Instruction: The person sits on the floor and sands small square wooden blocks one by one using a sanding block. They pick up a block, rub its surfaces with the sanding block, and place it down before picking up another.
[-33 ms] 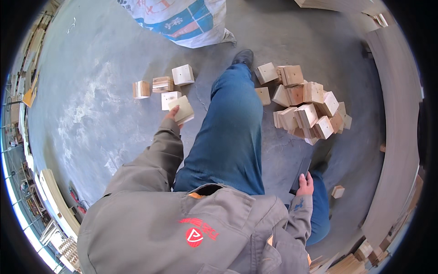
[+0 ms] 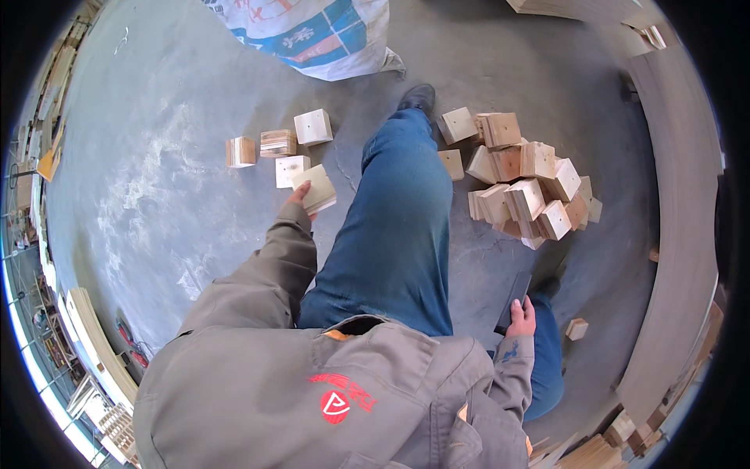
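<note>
My left hand [image 2: 300, 195] reaches forward over the grey concrete floor and grips a pale square wooden block [image 2: 318, 187], held tilted just above the floor. Beside it lie three similar blocks in a row [image 2: 278, 143] and one more block [image 2: 289, 168] close to the held one. My right hand [image 2: 522, 317] hangs low by my right knee, closed on a dark flat oblong object [image 2: 513, 300]. A loose pile of several wooden blocks [image 2: 525, 187] lies to the right of my outstretched leg in blue jeans [image 2: 398, 219].
A large white woven sack [image 2: 312, 31] with blue and orange print lies at the top. Long bent wooden boards [image 2: 672, 195] run along the right side. A single small block [image 2: 576, 328] sits near my right knee. Stacked wood strips [image 2: 94, 344] line the lower left.
</note>
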